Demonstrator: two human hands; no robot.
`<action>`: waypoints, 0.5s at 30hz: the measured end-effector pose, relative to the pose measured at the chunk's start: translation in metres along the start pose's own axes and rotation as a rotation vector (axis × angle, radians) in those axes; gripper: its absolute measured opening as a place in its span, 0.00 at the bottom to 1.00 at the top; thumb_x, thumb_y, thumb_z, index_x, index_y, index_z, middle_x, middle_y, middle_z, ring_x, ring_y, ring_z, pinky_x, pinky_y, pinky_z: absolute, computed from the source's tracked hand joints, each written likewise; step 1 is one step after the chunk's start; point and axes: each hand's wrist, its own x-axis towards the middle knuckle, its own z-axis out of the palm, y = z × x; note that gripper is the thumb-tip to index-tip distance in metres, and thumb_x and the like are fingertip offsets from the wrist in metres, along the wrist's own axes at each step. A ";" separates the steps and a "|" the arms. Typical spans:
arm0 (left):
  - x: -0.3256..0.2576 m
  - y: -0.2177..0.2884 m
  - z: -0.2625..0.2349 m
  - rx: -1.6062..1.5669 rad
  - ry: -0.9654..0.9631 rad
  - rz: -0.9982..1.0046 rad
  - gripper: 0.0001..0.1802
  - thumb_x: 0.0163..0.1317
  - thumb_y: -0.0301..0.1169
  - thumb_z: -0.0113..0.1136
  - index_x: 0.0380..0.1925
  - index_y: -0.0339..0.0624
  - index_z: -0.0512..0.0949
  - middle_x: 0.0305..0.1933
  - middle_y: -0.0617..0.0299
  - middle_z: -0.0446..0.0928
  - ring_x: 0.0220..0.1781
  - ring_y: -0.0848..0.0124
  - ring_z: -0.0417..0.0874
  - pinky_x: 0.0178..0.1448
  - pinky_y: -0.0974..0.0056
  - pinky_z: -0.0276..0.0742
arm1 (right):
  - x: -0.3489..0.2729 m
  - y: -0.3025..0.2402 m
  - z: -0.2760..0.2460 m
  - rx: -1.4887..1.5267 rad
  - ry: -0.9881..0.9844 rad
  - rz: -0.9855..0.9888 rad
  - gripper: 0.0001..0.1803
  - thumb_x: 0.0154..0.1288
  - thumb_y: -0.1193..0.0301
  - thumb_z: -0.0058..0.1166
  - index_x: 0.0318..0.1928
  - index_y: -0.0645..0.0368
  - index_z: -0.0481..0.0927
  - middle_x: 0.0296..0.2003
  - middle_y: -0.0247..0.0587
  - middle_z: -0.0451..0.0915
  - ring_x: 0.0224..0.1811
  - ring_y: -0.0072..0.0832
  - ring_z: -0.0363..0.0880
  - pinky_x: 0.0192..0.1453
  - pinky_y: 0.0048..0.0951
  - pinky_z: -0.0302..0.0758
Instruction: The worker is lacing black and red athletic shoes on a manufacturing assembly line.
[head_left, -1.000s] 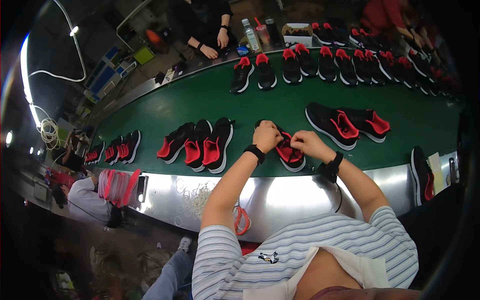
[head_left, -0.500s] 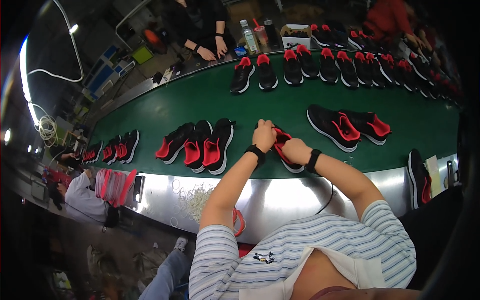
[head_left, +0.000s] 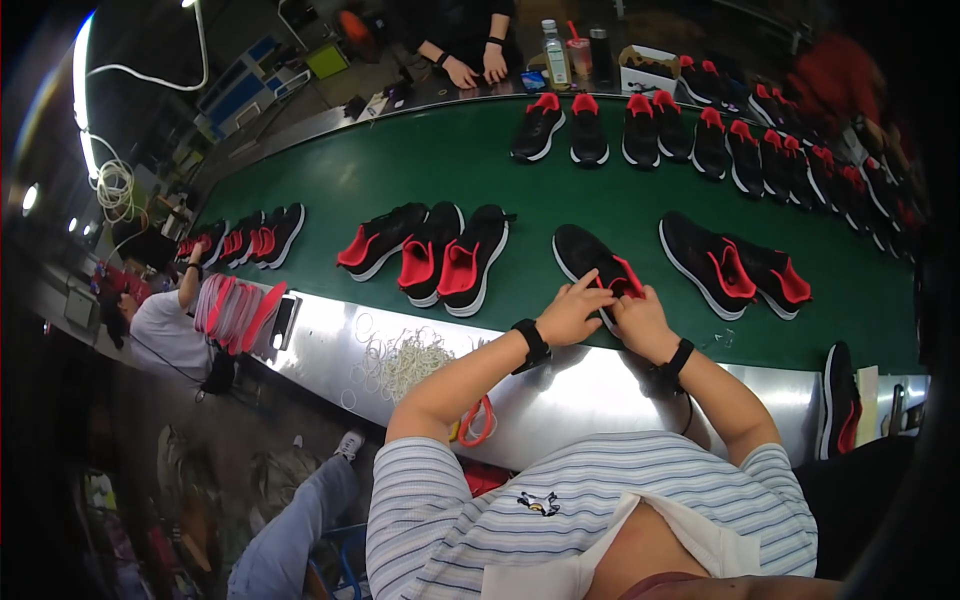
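Observation:
A black sneaker (head_left: 585,247) with red lining and a white sole lies in front of me, its toe pointing away. My left hand (head_left: 573,312) is at the left side of its opening, fingers stretched out and slightly apart, tips touching the collar. At the heel end, my right hand (head_left: 643,324) is closed on the collar, thumb and fingers at the red lining; its fingertips are partly hidden. To the right lies a pair of matching sneakers (head_left: 705,262). Three more sneakers (head_left: 478,262) stand close together on the left.
The green belt (head_left: 590,195) carries a far row of sneakers (head_left: 640,130). On the metal edge lie a heap of pale rubber bands (head_left: 405,362) and red-handled scissors (head_left: 480,422). A sneaker (head_left: 838,400) rests on its side at right. Co-workers stand across and at left beside stacked insoles (head_left: 235,312).
My left hand has moved from the sneaker's front to its collar, and my right hand to its heel. The sneaker's toe is now uncovered. The whole view has shifted.

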 end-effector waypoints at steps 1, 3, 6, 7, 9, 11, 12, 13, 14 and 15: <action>-0.006 -0.001 -0.004 -0.003 0.036 0.058 0.24 0.49 0.27 0.58 0.50 0.43 0.72 0.58 0.54 0.68 0.60 0.55 0.68 0.63 0.53 0.61 | -0.002 0.003 -0.001 0.035 0.060 -0.030 0.15 0.42 0.67 0.62 0.33 0.57 0.78 0.27 0.41 0.78 0.32 0.35 0.78 0.48 0.38 0.65; -0.018 -0.010 -0.027 0.014 0.101 -0.006 0.24 0.49 0.27 0.59 0.49 0.42 0.72 0.57 0.54 0.69 0.59 0.55 0.69 0.61 0.52 0.62 | 0.002 0.021 -0.001 0.053 0.065 0.016 0.14 0.42 0.67 0.63 0.31 0.57 0.77 0.27 0.41 0.78 0.32 0.35 0.78 0.47 0.38 0.65; -0.054 -0.043 -0.062 0.197 0.285 -0.285 0.22 0.48 0.30 0.60 0.46 0.40 0.73 0.51 0.53 0.73 0.56 0.55 0.70 0.56 0.51 0.67 | 0.009 0.053 0.002 -0.051 0.133 0.211 0.11 0.42 0.67 0.64 0.27 0.55 0.77 0.27 0.40 0.77 0.33 0.35 0.78 0.45 0.36 0.66; -0.067 -0.052 -0.070 0.324 0.300 -0.456 0.21 0.48 0.31 0.60 0.45 0.41 0.74 0.49 0.54 0.74 0.54 0.55 0.72 0.55 0.52 0.68 | 0.011 0.062 0.002 -0.104 0.141 0.270 0.11 0.43 0.67 0.64 0.27 0.55 0.77 0.28 0.39 0.77 0.33 0.35 0.77 0.43 0.36 0.67; -0.087 -0.073 -0.077 0.544 0.140 -0.692 0.19 0.47 0.32 0.60 0.42 0.43 0.75 0.44 0.54 0.75 0.49 0.55 0.75 0.51 0.53 0.70 | 0.017 0.074 0.005 -0.147 0.163 0.315 0.12 0.45 0.67 0.63 0.30 0.58 0.77 0.32 0.41 0.75 0.34 0.38 0.76 0.39 0.35 0.70; -0.109 -0.116 -0.063 0.593 0.009 -0.724 0.14 0.46 0.33 0.61 0.35 0.44 0.78 0.38 0.54 0.78 0.44 0.56 0.78 0.42 0.53 0.74 | 0.038 0.063 0.000 -0.158 0.158 0.312 0.13 0.45 0.68 0.63 0.32 0.58 0.77 0.34 0.41 0.75 0.35 0.39 0.76 0.38 0.35 0.71; -0.100 -0.110 -0.060 0.624 0.049 -0.691 0.12 0.46 0.34 0.62 0.32 0.44 0.78 0.32 0.53 0.79 0.38 0.55 0.80 0.38 0.51 0.75 | 0.047 0.048 -0.009 -0.097 0.273 0.222 0.13 0.46 0.69 0.62 0.33 0.59 0.76 0.37 0.42 0.74 0.38 0.40 0.75 0.39 0.36 0.73; -0.094 -0.110 -0.055 0.514 0.037 -0.736 0.12 0.46 0.35 0.62 0.31 0.43 0.78 0.28 0.52 0.80 0.33 0.53 0.81 0.37 0.51 0.75 | 0.061 0.028 -0.022 -0.034 0.397 0.115 0.14 0.46 0.70 0.62 0.35 0.59 0.76 0.40 0.43 0.73 0.41 0.40 0.74 0.39 0.36 0.74; -0.080 -0.093 -0.052 0.383 0.100 -0.630 0.12 0.47 0.37 0.61 0.30 0.43 0.78 0.27 0.50 0.79 0.31 0.52 0.81 0.35 0.51 0.75 | 0.072 0.012 -0.030 0.079 0.373 0.082 0.16 0.46 0.72 0.61 0.38 0.60 0.75 0.46 0.46 0.71 0.48 0.41 0.72 0.45 0.38 0.75; -0.066 -0.077 -0.044 0.315 0.137 -0.566 0.11 0.48 0.38 0.59 0.27 0.43 0.78 0.27 0.50 0.79 0.30 0.53 0.80 0.34 0.51 0.75 | 0.084 0.002 -0.030 0.189 0.383 0.001 0.21 0.46 0.71 0.62 0.44 0.59 0.74 0.52 0.48 0.68 0.52 0.42 0.70 0.50 0.37 0.74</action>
